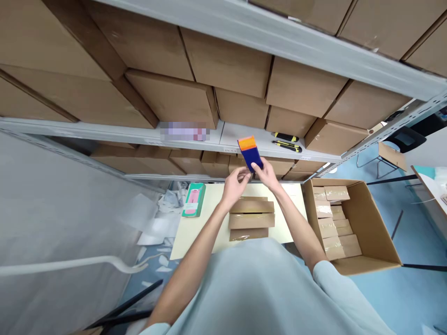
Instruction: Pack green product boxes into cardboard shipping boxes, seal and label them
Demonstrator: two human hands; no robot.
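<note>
A small dark blue box (253, 158) with an orange end is held tilted above the table, in front of the shelf. My right hand (267, 174) grips its lower right side, the thumb lying across the face. At the box's lower end, my left hand (234, 185) has its fingers curled and thumb bent in; whether they pinch something there is hidden. Below both hands, brown cardboard boxes (251, 221) lie in a row on the pale table (211, 228). A green box with a pink front (193, 200) lies at the table's left edge.
A large open carton (375, 223) at the right contains several small taped boxes. Brown cartons (226, 60) fill the metal shelf (240, 139) ahead, where two yellow-black utility knives (287, 142) lie. White scraps (164, 223) litter the floor at left, near a white pipe (87, 263).
</note>
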